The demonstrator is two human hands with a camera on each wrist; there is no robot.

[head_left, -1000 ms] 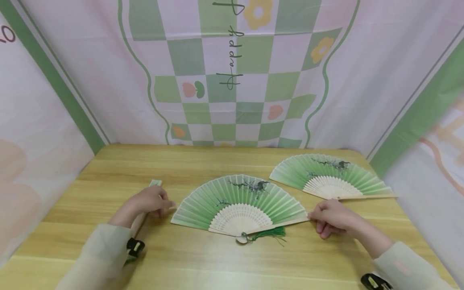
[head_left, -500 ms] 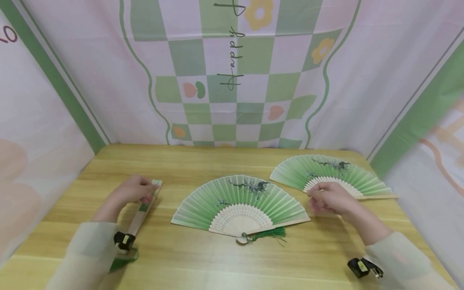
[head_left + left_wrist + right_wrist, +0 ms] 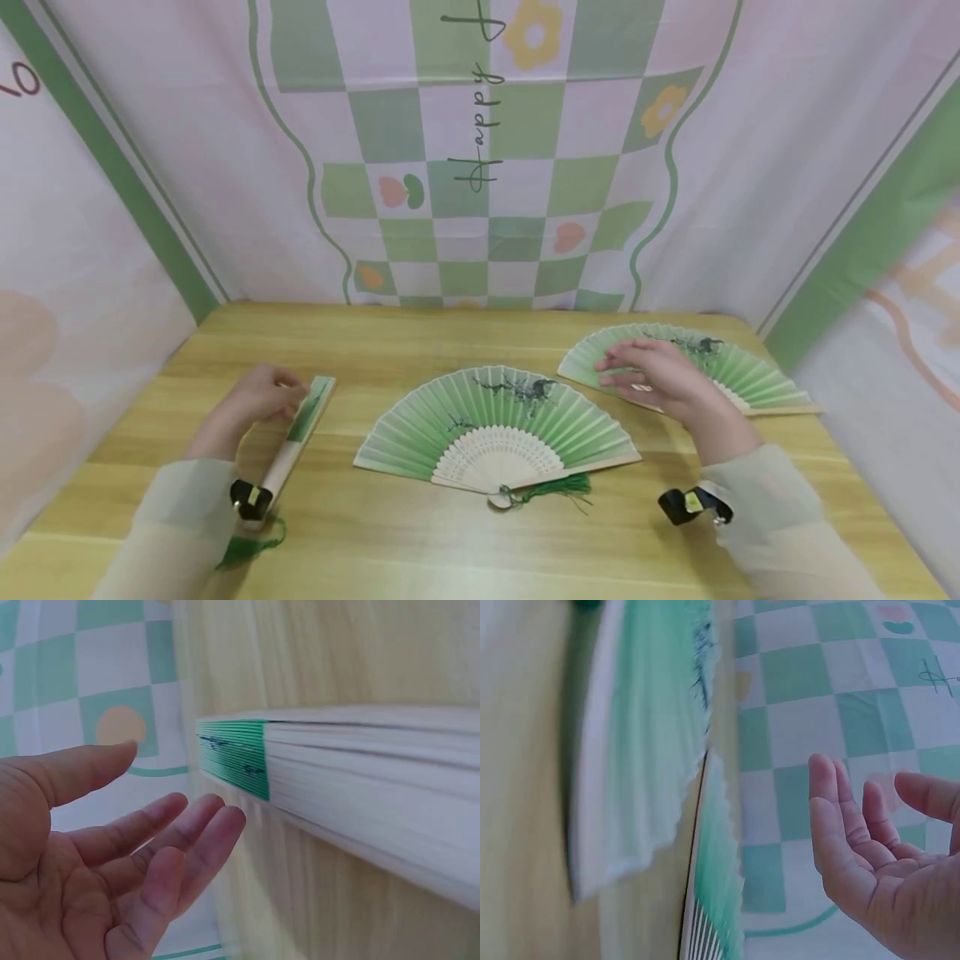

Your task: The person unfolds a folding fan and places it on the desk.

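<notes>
1. Head view, left of the frame: the left grip is released, fingers loosely bent beside the upper end of the folded fan, which lies slantwise on the tabletop, its green tassel at the lower end. The step seems to be taking up this fan; pinching both outer sticks together should keep the pleats from slipping apart.

2. Head view, centre and right: the near spread fan lies mid-frame. The right grip overlaps the far spread fan at right; lifting it before moving across would likely spare the paper a scuff.

3. Left wrist view: the folded fan runs from centre to right edge, pleats stacked. Thumb and fingers are parted at lower left, with nothing between them; sliding them further along would likely give a firmer hold than the tip.

4. Right wrist view: the right grip, lower right, is relaxed and bare-palmed, well placed to help steady.
</notes>
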